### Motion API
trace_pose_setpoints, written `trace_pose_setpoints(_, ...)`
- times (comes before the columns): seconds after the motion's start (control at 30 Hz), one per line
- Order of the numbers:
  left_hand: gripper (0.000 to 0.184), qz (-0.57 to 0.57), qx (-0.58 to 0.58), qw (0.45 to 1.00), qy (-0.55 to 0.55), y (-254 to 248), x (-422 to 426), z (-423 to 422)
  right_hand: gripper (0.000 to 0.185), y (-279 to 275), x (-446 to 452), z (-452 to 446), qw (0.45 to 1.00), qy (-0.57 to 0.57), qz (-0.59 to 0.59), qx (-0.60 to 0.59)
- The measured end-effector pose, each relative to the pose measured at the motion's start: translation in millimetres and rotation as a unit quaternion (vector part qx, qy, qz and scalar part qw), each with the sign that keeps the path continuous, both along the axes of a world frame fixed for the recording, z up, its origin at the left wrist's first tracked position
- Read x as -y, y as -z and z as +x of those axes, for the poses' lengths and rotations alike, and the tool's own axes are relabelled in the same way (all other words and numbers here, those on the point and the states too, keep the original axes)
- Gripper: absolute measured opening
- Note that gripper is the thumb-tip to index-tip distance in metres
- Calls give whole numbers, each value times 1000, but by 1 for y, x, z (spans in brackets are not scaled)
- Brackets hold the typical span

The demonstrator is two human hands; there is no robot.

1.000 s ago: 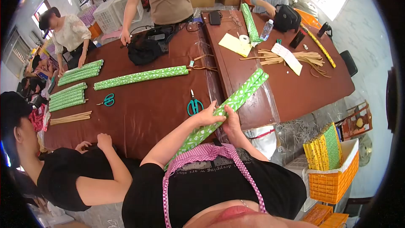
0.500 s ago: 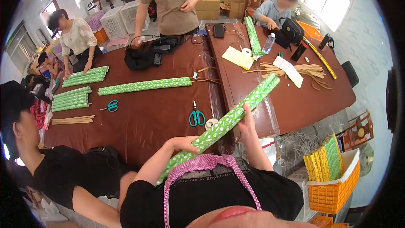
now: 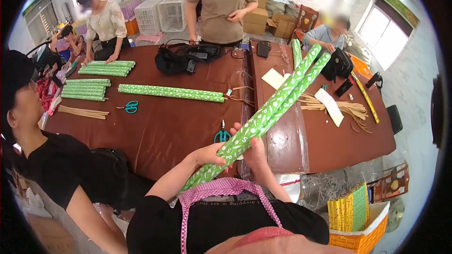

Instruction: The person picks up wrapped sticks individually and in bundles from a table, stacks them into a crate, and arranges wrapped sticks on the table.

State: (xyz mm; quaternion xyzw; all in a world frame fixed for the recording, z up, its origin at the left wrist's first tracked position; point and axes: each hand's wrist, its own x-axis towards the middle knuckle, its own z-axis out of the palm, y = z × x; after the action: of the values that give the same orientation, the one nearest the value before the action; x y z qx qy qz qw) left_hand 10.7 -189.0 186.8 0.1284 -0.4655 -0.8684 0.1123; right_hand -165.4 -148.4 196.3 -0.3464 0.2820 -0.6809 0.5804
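Observation:
Long green patterned rolls [image 3: 270, 108] slant from my chest toward the upper right, their far ends slightly apart. My left hand [image 3: 210, 154] is wrapped round their lower part. My right hand [image 3: 254, 153] grips them a little further up, thumb on the near side. Just beyond my hands, teal-handled scissors [image 3: 222, 136] lie on the brown table [image 3: 174, 136], partly hidden by the rolls. Another green roll bundle [image 3: 170, 92] lies across the table to the left.
More green rolls [image 3: 85, 89], brown strips [image 3: 84, 112] and scissors [image 3: 131, 107] lie at left. A co-worker [image 3: 61, 160] is close on my left. Strips [image 3: 348, 108], a black bag [image 3: 338, 64] and a bottle [image 3: 345, 86] are at right. An orange basket [image 3: 365, 241] stands lower right.
The rolls have swung up and forward, and their far ends have parted. My hands are closer together than half a second ago. The view has tilted up, showing more of the room.

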Motion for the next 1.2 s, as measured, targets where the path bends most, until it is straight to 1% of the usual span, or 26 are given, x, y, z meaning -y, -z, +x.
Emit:
trace_pose_setpoints(0.03, 70, 3, -2, 1000, 1, -1, -1, -1, 72, -1, -4, 6, 998, 15, 34, 51)
trace_pose_setpoints(0.07, 63, -23, 25, 999, 0, -1, -2, -1, 69, 0, -9, 9, 992, 33, 69, 105)
trace_pose_setpoints(0.1, 55, -51, 53, 997, 0, 0, -3, -1, 69, 3, -10, 7, 991, 37, 71, 105)
trace_pose_setpoints(0.17, 55, -48, 53, 997, 8, 1, -4, -1, 67, 10, -11, -1, 992, 19, 78, 93)
trace_pose_setpoints(0.23, 54, -50, 55, 997, 19, 4, -3, -2, 66, 9, -14, -2, 992, 26, 69, 100)
trace_pose_setpoints(0.3, 63, -89, 85, 992, 38, 10, 1, -4, 64, 9, -18, -3, 992, 33, 58, 107)
trace_pose_setpoints(0.33, 63, -93, 87, 991, 43, 10, 2, -3, 63, 9, -19, -4, 992, 37, 54, 111)
trace_pose_setpoints(0.4, 76, -244, 92, 965, 15, 4, 3, -2, 62, 7, -20, -5, 991, 44, 45, 119)
trace_pose_setpoints(0.43, 76, -249, 94, 964, 20, -2, 2, 1, 65, 2, -22, -6, 991, 54, 53, 110)
trace_pose_setpoints(0.5, 87, -242, 72, 967, 20, -14, -1, 9, 67, -2, -23, -12, 991, 67, 57, 104)
trace_pose_setpoints(0.57, 87, -241, 68, 967, 43, -1, 4, 23, 64, -4, -21, -22, 990, 91, 38, 101)
trace_pose_setpoints(0.63, 102, -253, 124, 957, 67, 8, 7, 40, 61, -7, -20, -31, 988, 106, 32, 104)
trace_pose_setpoints(0.67, 84, -276, 139, 950, 43, 6, 1, 49, 60, -8, -19, -37, 986, 123, 35, 106)
trace_pose_setpoints(0.8, 80, -253, 155, 955, -2, 21, -16, 84, 56, -6, -19, -56, 978, 159, 39, 128)
trace_pose_setpoints(0.87, 78, -262, 226, 937, -52, 31, -25, 98, 52, -6, -19, -61, 971, 187, 42, 146)
trace_pose_setpoints(0.9, 78, -259, 227, 937, -52, 32, -30, 101, 52, -4, -19, -64, 971, 186, 45, 146)
trace_pose_setpoints(0.97, 75, -193, 204, 951, -130, 33, -43, 107, 53, -3, -17, -69, 969, 199, 11, 144)
trace_pose_setpoints(1.0, 77, -181, 142, 963, -141, 48, -44, 108, 54, -7, -19, -68, 965, 210, 25, 152)
trace_pose_setpoints(1.03, 77, -175, 144, 964, -137, 59, -53, 108, 54, -4, -21, -68, 964, 214, 32, 153)
trace_pose_setpoints(1.07, 75, -104, 102, 965, -217, 66, -60, 104, 54, -3, -21, -68, 964, 209, 24, 163)
trace_pose_setpoints(1.1, 74, -32, 59, 954, -293, 69, -66, 98, 54, -2, -21, -67, 963, 205, 16, 173)
trace_pose_setpoints(1.13, 66, -30, 47, 944, -326, 71, -70, 91, 53, -4, -24, -64, 964, 208, 16, 165)
trace_pose_setpoints(1.17, 66, -26, 49, 945, -322, 71, -75, 85, 53, -4, -25, -62, 963, 213, 20, 165)
trace_pose_setpoints(1.2, 61, 39, 4, 930, -364, 58, -80, 76, 52, -4, -26, -60, 963, 216, 19, 157)
